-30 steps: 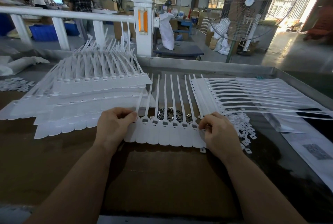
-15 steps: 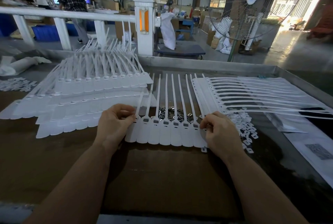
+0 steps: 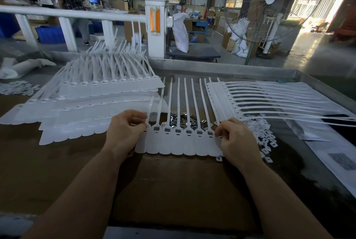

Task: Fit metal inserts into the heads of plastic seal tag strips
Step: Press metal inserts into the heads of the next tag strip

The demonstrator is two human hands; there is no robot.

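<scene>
White moulded plastic makes up the row of seal tag strips [image 3: 178,143], joined side by side into one sheet with scalloped, rounded lower ends, square socketed heads and thin flexible tails running away toward the far edge of the desk [image 3: 57,171]. It lies flat on the brown, matte cardboard-like surface near the middle of the desk. The left hand [image 3: 124,133] pinches the sheet's left end, its grip narrow, fingers curled round the first tail and head. The right hand [image 3: 236,140] pinches the right end in the same narrow way, thumb and fingertips closed on the last head.

Just beyond the heads, between the tails, sits a small heap of shiny, dark metal inserts [image 3: 185,119], flat and loop-shaped. To the right of the hand lies a scatter of small white plastic pieces [image 3: 266,138]. Toward the desk's left far corner rests a layered stack of strip sheets [image 3: 92,104], tails curving upward. Along the right side another stack [image 3: 260,102] lies turned sideways, tails pointing to the right edge. A raised metal rim [image 3: 231,68] borders the far edge.
</scene>
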